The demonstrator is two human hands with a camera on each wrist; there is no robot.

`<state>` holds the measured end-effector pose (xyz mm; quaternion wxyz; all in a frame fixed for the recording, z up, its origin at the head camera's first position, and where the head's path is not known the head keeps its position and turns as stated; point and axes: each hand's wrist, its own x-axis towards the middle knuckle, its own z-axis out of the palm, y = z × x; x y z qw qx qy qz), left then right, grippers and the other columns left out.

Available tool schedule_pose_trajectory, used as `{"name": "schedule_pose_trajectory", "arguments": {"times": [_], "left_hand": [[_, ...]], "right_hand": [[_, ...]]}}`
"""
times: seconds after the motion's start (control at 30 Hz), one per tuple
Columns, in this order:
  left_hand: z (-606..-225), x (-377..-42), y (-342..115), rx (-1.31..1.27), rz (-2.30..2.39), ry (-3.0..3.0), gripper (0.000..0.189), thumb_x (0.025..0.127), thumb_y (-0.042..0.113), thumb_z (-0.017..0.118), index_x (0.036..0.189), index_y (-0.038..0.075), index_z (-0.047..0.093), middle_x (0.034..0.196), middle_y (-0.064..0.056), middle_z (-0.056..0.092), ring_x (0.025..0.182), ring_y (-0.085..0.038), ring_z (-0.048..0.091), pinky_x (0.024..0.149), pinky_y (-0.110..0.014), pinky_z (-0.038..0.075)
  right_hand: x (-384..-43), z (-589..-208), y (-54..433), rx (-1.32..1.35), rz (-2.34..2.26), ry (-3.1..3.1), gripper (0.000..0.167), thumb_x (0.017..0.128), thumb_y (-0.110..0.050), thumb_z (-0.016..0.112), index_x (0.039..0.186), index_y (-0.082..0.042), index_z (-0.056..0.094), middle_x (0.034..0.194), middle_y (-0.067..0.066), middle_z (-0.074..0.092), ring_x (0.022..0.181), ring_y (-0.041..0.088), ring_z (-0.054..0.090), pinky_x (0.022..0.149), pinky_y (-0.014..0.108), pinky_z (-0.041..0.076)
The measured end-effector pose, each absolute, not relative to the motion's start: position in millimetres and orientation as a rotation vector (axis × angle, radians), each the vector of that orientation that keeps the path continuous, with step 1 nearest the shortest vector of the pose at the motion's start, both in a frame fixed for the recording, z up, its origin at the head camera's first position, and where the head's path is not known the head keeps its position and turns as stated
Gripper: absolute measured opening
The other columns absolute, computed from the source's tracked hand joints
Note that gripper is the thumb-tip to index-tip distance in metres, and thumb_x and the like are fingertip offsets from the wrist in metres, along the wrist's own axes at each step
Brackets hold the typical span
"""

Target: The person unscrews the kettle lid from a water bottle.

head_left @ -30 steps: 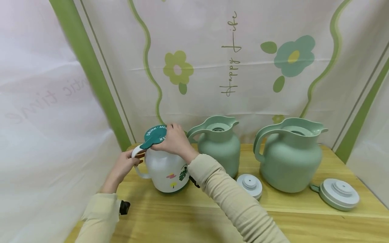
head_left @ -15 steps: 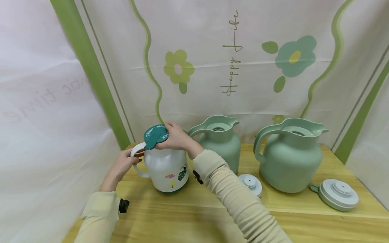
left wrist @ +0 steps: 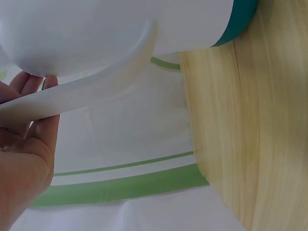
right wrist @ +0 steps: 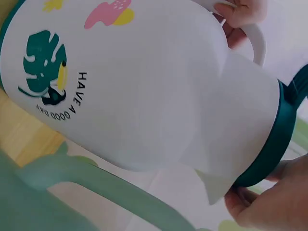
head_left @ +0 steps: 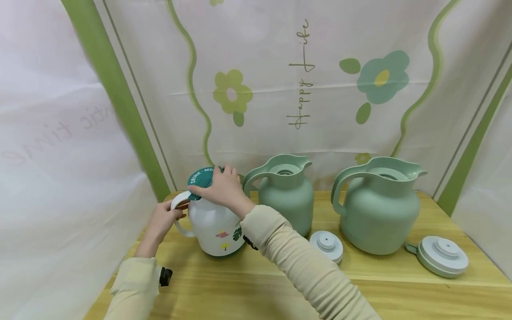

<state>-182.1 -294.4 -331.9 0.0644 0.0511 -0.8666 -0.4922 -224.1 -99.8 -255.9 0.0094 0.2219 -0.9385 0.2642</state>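
Observation:
A white thermos jug (head_left: 212,224) with leaf and cloud prints stands upright at the table's left side. My left hand (head_left: 162,222) grips its white handle (left wrist: 96,91), fingers wrapped round the upper part in the left wrist view. On the jug's mouth sits a round teal lid (head_left: 198,178) with white lettering and a tab. My right hand (head_left: 226,189) holds this lid, thumb by the tab near the handle and fingers over the far edge. The right wrist view shows the lid's side (right wrist: 274,144) against the neck, with fingertips (right wrist: 236,204) at its rim.
Two green thermos jugs without lids, a smaller (head_left: 290,204) and a larger (head_left: 380,218), stand to the right. A pale lid (head_left: 326,246) lies before the smaller one, another lid (head_left: 443,255) at the far right. A printed curtain (head_left: 260,106) hangs behind the wooden table (head_left: 224,289).
My right hand has shifted from the lid's right side to over it, thumb now at the tab. The left hand keeps its grip on the handle. The view has moved slightly.

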Motion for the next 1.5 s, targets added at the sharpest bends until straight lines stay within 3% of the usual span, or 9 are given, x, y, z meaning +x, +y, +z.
{"name": "schedule_pose_trajectory", "arguments": {"times": [0.3,0.6,0.9,1.17,1.3,1.5], "left_hand": [[-328.9,-180.3,-294.3,0.135,-1.493,-2.616,0.046,0.088,-0.002,0.041,0.132,-0.01,0.05,0.134,-0.029,0.052,0.118,-0.04,0.058,0.096,-0.045,0.051],[-327.1,-179.9,-291.6,0.121,-1.473,-2.622,0.045,0.086,-0.002,0.043,0.13,-0.009,0.053,0.133,-0.028,0.055,0.12,-0.038,0.057,0.09,-0.036,0.054],[-331.4,-182.1,-290.9,0.14,-1.467,-2.64,0.043,0.086,-0.003,0.043,0.127,-0.013,0.053,0.133,-0.032,0.052,0.121,-0.043,0.055,0.09,-0.037,0.055],[-329.9,-185.0,-291.2,0.121,-1.43,-2.647,0.045,0.084,-0.003,0.042,0.126,-0.013,0.054,0.131,-0.03,0.055,0.118,-0.041,0.057,0.083,-0.027,0.054],[-329.8,-184.6,-292.1,0.102,-1.429,-2.642,0.045,0.084,-0.003,0.043,0.127,-0.012,0.054,0.13,-0.029,0.056,0.119,-0.041,0.057,0.079,-0.022,0.053],[-331.1,-183.0,-294.7,0.131,-1.416,-2.648,0.046,0.085,-0.003,0.044,0.129,-0.01,0.054,0.13,-0.03,0.056,0.12,-0.042,0.056,0.089,-0.038,0.055]], "right_hand": [[-223.4,-251.9,-104.0,0.673,0.806,-2.958,0.094,0.079,-0.068,0.058,0.146,-0.006,0.034,0.145,0.015,0.038,0.128,0.028,0.037,0.108,0.04,0.036],[-228.7,-249.1,-98.1,0.751,0.918,-2.974,0.092,0.082,-0.06,0.061,0.148,-0.004,0.03,0.151,0.015,0.034,0.135,0.03,0.032,0.112,0.043,0.033],[-222.1,-252.7,-105.4,0.624,0.844,-3.058,0.114,0.073,-0.074,0.06,0.154,-0.007,0.015,0.158,0.013,0.018,0.143,0.029,0.024,0.117,0.045,0.026],[-221.3,-248.0,-103.2,0.655,0.963,-3.032,0.097,0.076,-0.057,0.067,0.151,-0.013,0.025,0.153,0.016,0.023,0.133,0.031,0.034,0.104,0.046,0.042],[-223.7,-246.5,-98.7,0.745,1.002,-3.011,0.089,0.077,-0.051,0.068,0.15,-0.016,0.029,0.153,0.017,0.024,0.134,0.032,0.032,0.104,0.047,0.042],[-229.0,-246.0,-91.1,0.816,1.032,-3.008,0.085,0.077,-0.046,0.068,0.148,-0.015,0.033,0.15,0.019,0.026,0.135,0.032,0.028,0.104,0.046,0.039]]}}
